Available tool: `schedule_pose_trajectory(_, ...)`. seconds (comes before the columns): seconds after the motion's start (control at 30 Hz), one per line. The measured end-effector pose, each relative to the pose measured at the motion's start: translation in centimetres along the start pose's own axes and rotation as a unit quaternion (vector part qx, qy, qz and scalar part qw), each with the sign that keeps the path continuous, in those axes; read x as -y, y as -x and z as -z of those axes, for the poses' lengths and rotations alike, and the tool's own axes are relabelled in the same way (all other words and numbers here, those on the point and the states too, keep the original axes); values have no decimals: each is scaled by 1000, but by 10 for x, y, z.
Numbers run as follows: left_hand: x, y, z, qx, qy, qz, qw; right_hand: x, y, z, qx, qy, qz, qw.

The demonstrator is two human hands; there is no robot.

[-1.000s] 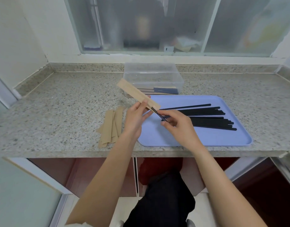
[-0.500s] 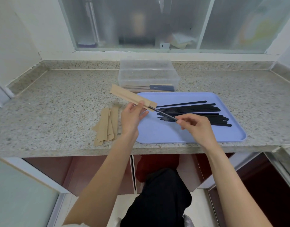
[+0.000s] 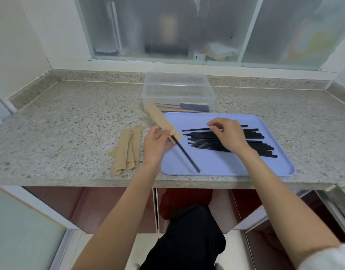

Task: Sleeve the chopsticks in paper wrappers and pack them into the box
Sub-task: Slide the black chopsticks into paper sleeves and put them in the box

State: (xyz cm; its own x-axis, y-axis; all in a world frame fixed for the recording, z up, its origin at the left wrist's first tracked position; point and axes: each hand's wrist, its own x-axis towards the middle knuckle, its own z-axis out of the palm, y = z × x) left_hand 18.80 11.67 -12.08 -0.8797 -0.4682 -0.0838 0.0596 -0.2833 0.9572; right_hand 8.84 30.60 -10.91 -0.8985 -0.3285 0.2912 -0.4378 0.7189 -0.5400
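From my seat the far end of the brown kraft-paper wrapper (image 3: 163,123) blurs against the front wall of the clear plastic box (image 3: 178,94), so I cannot tell whether the two touch. My left hand (image 3: 156,143) is closed around the wrapper's near end, and a single thin black chopstick (image 3: 187,155) sticks out of that end, slanting down over the flat lavender plastic tray (image 3: 216,164). How deep the stick sits inside the paper is hidden. Its free tip lies near the tray's front rim; I cannot say if it rests on the surface.

My right hand (image 3: 229,136) hovers over the heap of loose black chopsticks (image 3: 251,143) on the tray, thumb and forefinger drawn together at one stick near the top of the heap. Whether they actually pinch it I cannot tell, since the hand covers the middle of the pile.

Inside the box, through its cloudy wall, I make out several already sleeved pairs lying flat, tan paper with one dark blue band (image 3: 195,107); their count is unclear. A small fan of empty tan paper sleeves (image 3: 126,151), flat and long with angled ends, lies on the speckled grey granite table (image 3: 70,123) just left of the tray. The frosted window (image 3: 167,26) behind shows only smeared shapes. The table edge cuts off my forearms from the dark trousers (image 3: 187,240) below.
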Motion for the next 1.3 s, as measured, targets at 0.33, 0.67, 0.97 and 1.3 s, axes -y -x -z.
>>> schedule_pose_trajectory(0.33,3,-11,0,25,-17,34,999,-29,-64,-9,123,225,-18,966)
schedule_pose_trajectory(0.67,1,-19,11,-100,118,28,988,23,7,-5,-71,78,232,967)
schedule_pose_trajectory(0.97,2,-14,8,-123,152,17,980,17,31,-6,-46,73,176,981)
schedule_pose_trajectory(1.3,9,1,-12,-107,175,13,979,58,32,-22,-37,12,135,990)
